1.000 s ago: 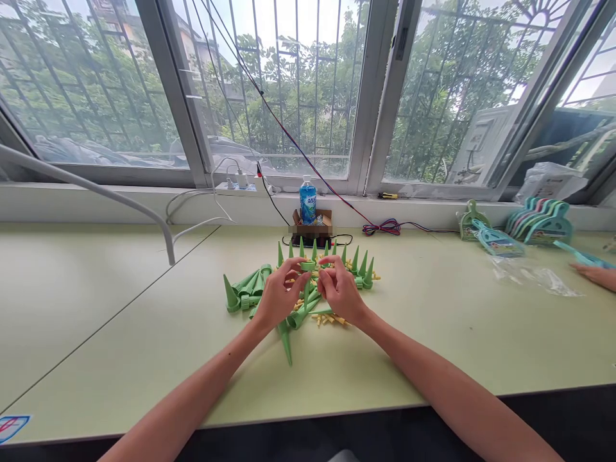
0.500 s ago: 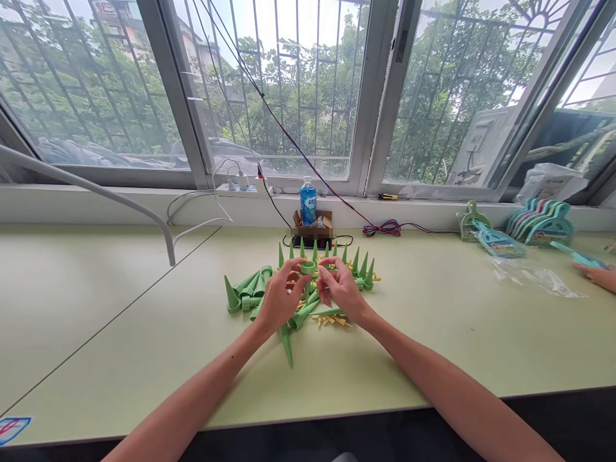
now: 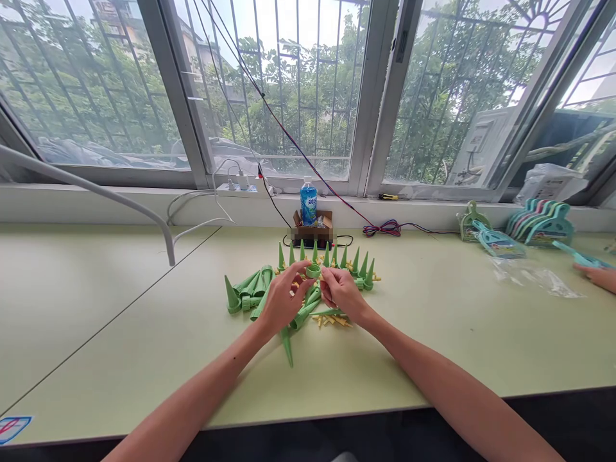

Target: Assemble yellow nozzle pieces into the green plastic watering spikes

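Observation:
My left hand (image 3: 282,300) and my right hand (image 3: 342,294) meet over a heap of green plastic cone spikes (image 3: 250,287) on the pale green table (image 3: 433,333). Both hands pinch one green spike (image 3: 313,271) by its round open collar, held upright between the fingertips. Small yellow pegs (image 3: 332,319) lie scattered under and beside the hands. A row of green spikes (image 3: 359,263) stands point-up just behind the hands. One loose spike (image 3: 287,345) lies toward me, below my left wrist.
A blue-labelled bottle (image 3: 308,200) and a small cardboard box (image 3: 312,229) stand at the back by the window sill, with red and black cables (image 3: 382,226). Teal plastic items (image 3: 539,221) and clear bags (image 3: 534,277) lie at right, near another person's hand (image 3: 599,276). A white tube (image 3: 96,192) crosses at left.
The held spike and both hands have dropped slightly toward the pile. Fingers shifted around the collar; nothing was let go.

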Motion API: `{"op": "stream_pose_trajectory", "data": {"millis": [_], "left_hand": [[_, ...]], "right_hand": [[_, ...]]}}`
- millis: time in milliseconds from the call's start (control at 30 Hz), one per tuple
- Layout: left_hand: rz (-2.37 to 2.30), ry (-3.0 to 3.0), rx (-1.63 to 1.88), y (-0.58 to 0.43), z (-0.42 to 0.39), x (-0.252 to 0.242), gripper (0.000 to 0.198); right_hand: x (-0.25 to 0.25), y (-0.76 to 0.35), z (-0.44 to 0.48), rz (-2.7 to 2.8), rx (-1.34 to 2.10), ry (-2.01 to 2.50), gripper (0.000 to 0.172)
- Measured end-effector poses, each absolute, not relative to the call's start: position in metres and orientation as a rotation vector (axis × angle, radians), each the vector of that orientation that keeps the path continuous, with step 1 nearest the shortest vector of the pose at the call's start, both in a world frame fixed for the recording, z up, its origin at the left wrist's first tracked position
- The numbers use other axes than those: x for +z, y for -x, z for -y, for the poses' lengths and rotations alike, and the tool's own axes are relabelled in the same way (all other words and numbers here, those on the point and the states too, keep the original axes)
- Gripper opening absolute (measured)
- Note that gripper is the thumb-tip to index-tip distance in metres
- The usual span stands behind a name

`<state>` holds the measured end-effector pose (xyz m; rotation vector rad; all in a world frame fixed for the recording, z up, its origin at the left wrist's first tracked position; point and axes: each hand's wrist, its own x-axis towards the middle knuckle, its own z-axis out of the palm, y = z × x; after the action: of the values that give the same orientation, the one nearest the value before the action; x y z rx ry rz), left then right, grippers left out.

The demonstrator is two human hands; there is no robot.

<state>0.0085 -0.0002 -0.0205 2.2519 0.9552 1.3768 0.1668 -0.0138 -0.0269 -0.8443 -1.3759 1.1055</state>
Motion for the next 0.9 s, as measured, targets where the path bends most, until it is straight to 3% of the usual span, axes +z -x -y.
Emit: {"op": "stream_pose_trajectory", "data": {"millis": [367, 500, 667, 900], "left_hand": [[-0.887, -2.221, 1.324, -0.0089, 0.0009, -0.0184, 0.037], [-0.915, -2.073, 1.347, -0.0082, -0.0003, -0.0171, 0.026], [-0.904, -1.995, 1.299, -0.007, -0.0052, -0.0193, 0.053], [-0.911, -2.057, 1.199, -0.0055, -0.004, -0.018, 0.051]], "right_hand": [[-0.0265, -0.168, 0.0116, 1.312, 0.985, 0.878, 0.047], [-0.0263, -0.171, 0.0113, 1.33, 0.827, 0.905, 0.045], [-0.025, -0.1748, 0.0163, 1.548, 0.539, 0.984, 0.044], [-0.0265, -0.1737, 0.0198, 1.751, 0.386, 0.953, 0.04]]}}
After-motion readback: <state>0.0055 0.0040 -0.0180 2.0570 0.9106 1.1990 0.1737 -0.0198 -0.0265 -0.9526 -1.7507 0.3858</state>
